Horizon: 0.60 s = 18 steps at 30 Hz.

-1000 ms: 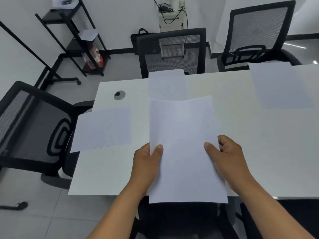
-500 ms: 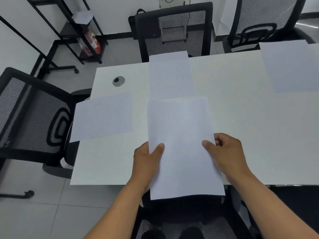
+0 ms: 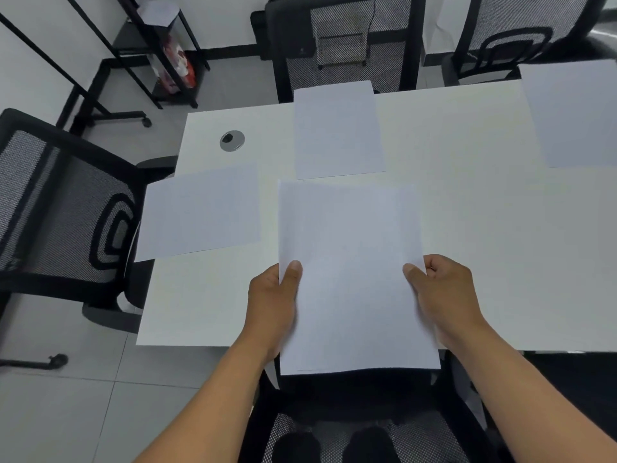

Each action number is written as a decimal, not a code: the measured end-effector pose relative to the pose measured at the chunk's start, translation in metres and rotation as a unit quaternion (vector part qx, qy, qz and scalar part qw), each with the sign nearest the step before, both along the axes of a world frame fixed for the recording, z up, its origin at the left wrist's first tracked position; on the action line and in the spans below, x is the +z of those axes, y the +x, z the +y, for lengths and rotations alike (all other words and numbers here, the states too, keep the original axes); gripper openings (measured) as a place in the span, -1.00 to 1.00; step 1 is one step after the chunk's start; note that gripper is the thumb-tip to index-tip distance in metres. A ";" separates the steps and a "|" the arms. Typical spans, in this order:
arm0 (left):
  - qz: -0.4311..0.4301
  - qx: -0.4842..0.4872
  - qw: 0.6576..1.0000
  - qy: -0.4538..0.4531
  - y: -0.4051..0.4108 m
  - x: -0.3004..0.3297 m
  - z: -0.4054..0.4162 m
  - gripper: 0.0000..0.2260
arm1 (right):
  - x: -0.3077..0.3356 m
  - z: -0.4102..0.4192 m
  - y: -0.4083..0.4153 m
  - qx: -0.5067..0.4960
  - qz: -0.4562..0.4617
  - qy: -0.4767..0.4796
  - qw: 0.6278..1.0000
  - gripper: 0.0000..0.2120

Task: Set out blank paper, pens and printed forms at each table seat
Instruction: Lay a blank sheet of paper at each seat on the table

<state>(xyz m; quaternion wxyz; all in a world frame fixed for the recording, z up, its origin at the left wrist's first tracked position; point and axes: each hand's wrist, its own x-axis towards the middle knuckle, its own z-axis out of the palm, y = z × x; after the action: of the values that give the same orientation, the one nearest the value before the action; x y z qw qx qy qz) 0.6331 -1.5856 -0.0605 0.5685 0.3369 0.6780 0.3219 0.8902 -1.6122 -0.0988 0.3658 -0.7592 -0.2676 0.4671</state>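
Observation:
I hold a thin stack of blank white paper [image 3: 350,272] over the near edge of the white table [image 3: 484,228]. My left hand [image 3: 273,302] pinches its left edge with the thumb on top. My right hand [image 3: 444,295] grips its right edge the same way. Three blank sheets lie on the table: one at the left end [image 3: 200,212], one at the far side [image 3: 337,128] before the middle chair, one at the far right [image 3: 574,111]. I see no pens or printed forms.
Black mesh chairs stand at the left end [image 3: 66,208], at the far side [image 3: 347,45] and far right [image 3: 521,31], and one below me [image 3: 360,429]. A round cable grommet [image 3: 232,141] sits in the table's far left corner. A black shelf rack [image 3: 160,51] stands by the wall.
The view has tilted down and drawn back a little. The stack in my hands has come nearer to me, with its near end now past the table edge. The sheets on the table lie as before.

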 end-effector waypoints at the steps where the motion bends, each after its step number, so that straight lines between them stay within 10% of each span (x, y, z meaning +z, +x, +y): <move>1: 0.000 0.002 1.000 0.000 -0.001 0.000 0.000 -0.77 | -0.001 -0.001 0.001 -0.001 -0.006 -0.003 1.000 -0.80; 18: 0.055 0.021 0.995 0.083 -0.047 0.038 0.033 -0.77 | -0.029 -0.003 0.011 -0.005 -0.175 -0.067 0.982 -0.71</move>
<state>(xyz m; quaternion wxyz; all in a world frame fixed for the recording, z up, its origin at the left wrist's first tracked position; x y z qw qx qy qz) 0.5863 -1.5530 -0.0226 0.4938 0.3854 0.6861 0.3700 0.9015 -1.6148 -0.1276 0.2640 -0.8531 -0.2920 0.3424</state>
